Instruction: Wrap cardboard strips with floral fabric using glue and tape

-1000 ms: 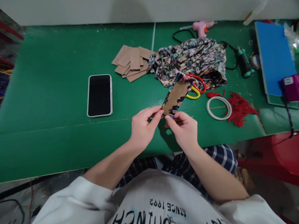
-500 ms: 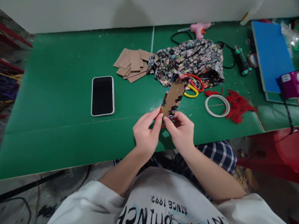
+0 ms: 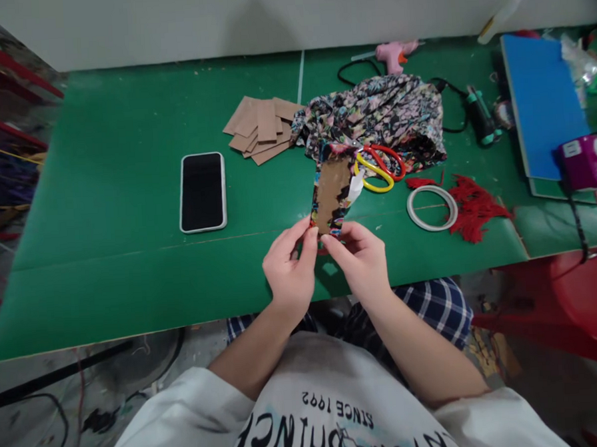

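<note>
Nearest the body, the left hand (image 3: 287, 269) and the right hand (image 3: 361, 263) meet over the near edge of the green table (image 3: 105, 260), both pinched with fingertips on the lower end of a narrow brown cardboard strip wrapped at its edges in colourful floral fabric (image 3: 331, 194), which rises tilted away from the person. To the left lies a black phone in a white case (image 3: 202, 191). Right of the strip lie a white tape ring (image 3: 432, 208) and red tassel threads (image 3: 472, 204). Just beyond are red and yellow-handled scissors (image 3: 380, 169), a crumpled floral cloth (image 3: 377, 116) and a pile of brown cardboard pieces (image 3: 261, 127). Farthest back lies a pink glue gun (image 3: 394, 53).
</note>
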### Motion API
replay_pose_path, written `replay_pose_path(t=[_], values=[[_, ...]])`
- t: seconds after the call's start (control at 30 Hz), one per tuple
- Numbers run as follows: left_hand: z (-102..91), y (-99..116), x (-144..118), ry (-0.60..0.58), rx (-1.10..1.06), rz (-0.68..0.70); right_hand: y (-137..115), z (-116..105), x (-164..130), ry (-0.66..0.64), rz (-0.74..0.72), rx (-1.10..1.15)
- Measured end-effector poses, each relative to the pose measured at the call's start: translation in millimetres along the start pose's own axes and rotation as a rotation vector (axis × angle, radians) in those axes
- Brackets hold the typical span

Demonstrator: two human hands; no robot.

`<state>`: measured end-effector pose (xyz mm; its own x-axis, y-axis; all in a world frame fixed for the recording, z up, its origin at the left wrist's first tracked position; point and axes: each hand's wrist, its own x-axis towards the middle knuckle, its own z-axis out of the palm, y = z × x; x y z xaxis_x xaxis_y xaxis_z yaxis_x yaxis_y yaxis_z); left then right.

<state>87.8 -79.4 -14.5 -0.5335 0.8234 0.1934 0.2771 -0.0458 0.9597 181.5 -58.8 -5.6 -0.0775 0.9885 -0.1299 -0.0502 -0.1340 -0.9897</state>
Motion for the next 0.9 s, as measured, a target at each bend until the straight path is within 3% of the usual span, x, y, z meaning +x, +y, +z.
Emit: replay_pose_path(t=[0.17,0.3,0.63,0.9], values=[[3.1,3,-2,0.028,-0.146,-0.155,2,0,2,0.004,-0.031,-0.053],[5.2,3,-4,0.045,-0.183,-0.204,1,0,2,0.027,-0.011,-0.061],[6.9,-1,-7,0.109,-0.182,-0.062,0,3,2,0.036,0.007,-0.064],[8.0,-9,-3,0.063,-0.134,-0.028,7,3,2,0.05,0.023,-0.064]])
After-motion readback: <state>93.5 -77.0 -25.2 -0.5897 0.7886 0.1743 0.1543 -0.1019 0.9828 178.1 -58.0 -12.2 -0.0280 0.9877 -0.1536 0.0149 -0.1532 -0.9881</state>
